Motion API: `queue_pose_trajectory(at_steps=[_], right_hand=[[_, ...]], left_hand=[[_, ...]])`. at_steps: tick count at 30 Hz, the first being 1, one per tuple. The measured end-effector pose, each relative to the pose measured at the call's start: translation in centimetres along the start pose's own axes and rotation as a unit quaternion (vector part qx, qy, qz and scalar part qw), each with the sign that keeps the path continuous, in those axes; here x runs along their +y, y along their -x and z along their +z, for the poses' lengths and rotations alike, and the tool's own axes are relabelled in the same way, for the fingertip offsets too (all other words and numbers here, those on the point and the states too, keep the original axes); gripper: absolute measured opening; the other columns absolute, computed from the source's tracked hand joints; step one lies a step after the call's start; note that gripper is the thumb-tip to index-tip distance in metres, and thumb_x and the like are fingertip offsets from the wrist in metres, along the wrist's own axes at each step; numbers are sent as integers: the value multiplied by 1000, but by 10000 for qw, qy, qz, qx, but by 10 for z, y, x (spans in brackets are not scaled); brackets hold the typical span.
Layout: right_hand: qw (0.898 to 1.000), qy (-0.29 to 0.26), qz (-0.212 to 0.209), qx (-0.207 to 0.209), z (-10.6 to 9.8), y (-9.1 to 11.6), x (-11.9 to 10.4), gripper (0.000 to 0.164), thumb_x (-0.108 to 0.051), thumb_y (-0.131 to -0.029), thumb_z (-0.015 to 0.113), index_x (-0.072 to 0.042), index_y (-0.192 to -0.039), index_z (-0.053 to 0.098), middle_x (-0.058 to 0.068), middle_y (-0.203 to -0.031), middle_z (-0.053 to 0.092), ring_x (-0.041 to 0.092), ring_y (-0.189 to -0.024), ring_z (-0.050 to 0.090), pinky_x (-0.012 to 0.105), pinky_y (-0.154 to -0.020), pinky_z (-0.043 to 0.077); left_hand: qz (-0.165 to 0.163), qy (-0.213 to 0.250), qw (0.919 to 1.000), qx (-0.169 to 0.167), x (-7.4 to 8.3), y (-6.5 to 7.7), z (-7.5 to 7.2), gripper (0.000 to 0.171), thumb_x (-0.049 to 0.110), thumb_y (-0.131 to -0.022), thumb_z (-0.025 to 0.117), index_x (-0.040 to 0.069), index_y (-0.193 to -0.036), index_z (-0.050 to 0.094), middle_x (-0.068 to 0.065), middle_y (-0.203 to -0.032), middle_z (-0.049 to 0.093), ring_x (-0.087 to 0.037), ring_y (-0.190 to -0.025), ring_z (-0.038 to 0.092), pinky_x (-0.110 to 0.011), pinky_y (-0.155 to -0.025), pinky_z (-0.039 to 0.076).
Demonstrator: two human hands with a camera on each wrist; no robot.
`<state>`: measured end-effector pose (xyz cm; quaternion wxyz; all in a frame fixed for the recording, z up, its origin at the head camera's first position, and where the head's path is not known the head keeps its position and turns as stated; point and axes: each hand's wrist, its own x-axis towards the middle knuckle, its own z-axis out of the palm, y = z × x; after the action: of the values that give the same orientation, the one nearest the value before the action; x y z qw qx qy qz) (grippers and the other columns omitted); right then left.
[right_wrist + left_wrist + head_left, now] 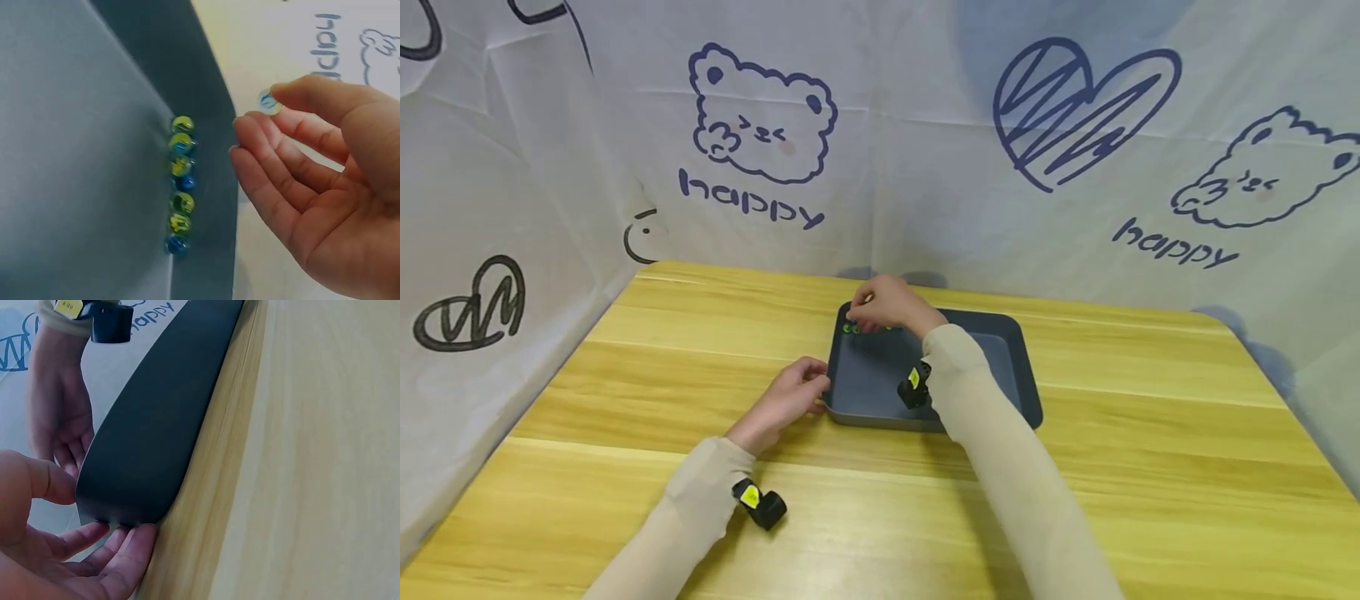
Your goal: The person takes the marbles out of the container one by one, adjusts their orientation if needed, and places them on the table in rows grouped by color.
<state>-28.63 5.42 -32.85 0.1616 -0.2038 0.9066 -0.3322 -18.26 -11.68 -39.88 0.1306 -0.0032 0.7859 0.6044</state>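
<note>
A dark grey rectangular tray (868, 379) lies on the table. At its near left corner, my left hand (786, 393) grips the side, thumb at the rim and fingertips (140, 540) against the outer wall. My right hand (891, 304) is over the far left part of the tray. Between its thumb and index finger it pinches a clear glass marble (269, 102) with a blue swirl. Several yellow-green and blue marbles (182, 203) sit in a straight row inside the tray, along the far wall; in the head view the right hand hides part of that row.
The wood-grain table (1150, 450) extends around the tray on all sides. A white cloth (910, 200) printed with bears and hearts hangs close behind the table's far edge. Each wrist carries a small black camera (765, 507) over a beige sleeve (696, 492).
</note>
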Motion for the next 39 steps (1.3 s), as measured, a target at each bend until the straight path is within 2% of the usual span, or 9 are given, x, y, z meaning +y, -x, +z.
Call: queue_pose_trajectory(at_steps=[7, 11, 15, 18, 21, 29, 35, 39], right_hand=[[9969, -694, -173, 321, -15, 15, 6, 23, -18, -92, 65, 0, -107, 69, 18, -95, 69, 36, -89, 65, 46, -81, 54], [9903, -1204, -452, 525, -22, 25, 10, 23, -19, -93, 64, -2, -108, 70, 21, -103, 66, 41, -91, 61, 50, -86, 50], [9822, -1580, -692, 745, -26, 35, 11, 22, -19, -93, 65, -3, -107, 71, 15, -104, 66, 35, -88, 59, 44, -83, 51], [9775, -1720, -856, 875, -26, 42, 10, 21, -18, -93, 65, -2, -106, 70, 8, -102, 66, 25, -85, 59, 36, -77, 51], [9730, -1820, -1066, 939, -24, 48, 10, 19, -15, -93, 64, -1, -105, 70, 8, -99, 66, 22, -83, 59, 33, -74, 51], [9645, -2088, -1313, 943, -12, 73, 8, 21, -13, -93, 65, 2, -108, 69, 7, -93, 65, 29, -83, 57, 33, -73, 49], [9542, -2311, -1630, 975, 2, 89, 10, 17, -7, -91, 65, 3, -104, 69, 8, -83, 60, 23, -74, 54, 32, -68, 48], [9517, -2352, -1729, 951, 12, 98, 13, 16, -6, -91, 65, 3, -104, 69, 7, -83, 60, 21, -72, 54, 31, -66, 48]], left_hand=[[-18, -42, 10000, -49, -1, 0, -1, 38, 8, -95, 45, -12, -128, 46, -22, -113, 53, -26, -90, 59, -33, -74, 54], [-64, -78, 9999, -38, 0, 0, -2, 38, 9, -95, 45, -11, -128, 47, -22, -114, 53, -26, -91, 58, -32, -75, 54], [-69, -130, 9999, -23, 1, 0, -3, 38, 10, -95, 46, -11, -128, 47, -22, -113, 53, -26, -91, 58, -33, -75, 54], [-70, -133, 9999, -31, 1, 0, -3, 38, 10, -96, 45, -11, -128, 47, -22, -112, 54, -26, -91, 58, -33, -75, 54], [-80, -102, 9999, -41, 0, 0, -2, 38, 9, -96, 45, -10, -128, 47, -21, -112, 54, -26, -91, 58, -33, -75, 54], [-73, -68, 9999, -41, 0, 0, -2, 38, 9, -96, 46, -10, -128, 47, -21, -112, 54, -25, -91, 58, -33, -76, 54], [-37, -136, 9999, -72, -1, 1, -2, 38, 10, -96, 45, -10, -128, 47, -21, -113, 53, -25, -92, 58, -33, -76, 54], [-29, -133, 9999, -69, -3, 1, -2, 39, 10, -95, 45, -11, -128, 47, -21, -113, 54, -25, -91, 58, -33, -76, 54]])
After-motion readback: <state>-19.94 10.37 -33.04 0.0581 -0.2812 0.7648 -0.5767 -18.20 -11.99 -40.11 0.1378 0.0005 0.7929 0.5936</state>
